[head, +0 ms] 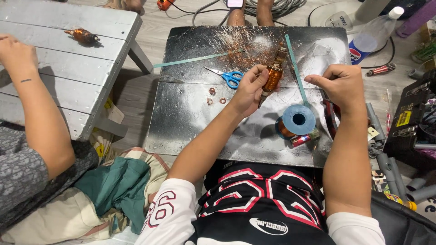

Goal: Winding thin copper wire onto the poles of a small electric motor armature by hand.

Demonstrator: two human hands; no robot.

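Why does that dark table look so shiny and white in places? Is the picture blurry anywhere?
Head view: overhead light glares off the scratched metal table, washing out patches near the scissors; the left hand with the copper coil and the right hand look sharp; edges bend slightly from the wide lens.

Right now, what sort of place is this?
Probably an informal floor-level repair workshop for motor rewinding. The left hand holds a copper-wound armature over a scuffed metal worktable, by a copper wire spool; a toolbox sits alongside.
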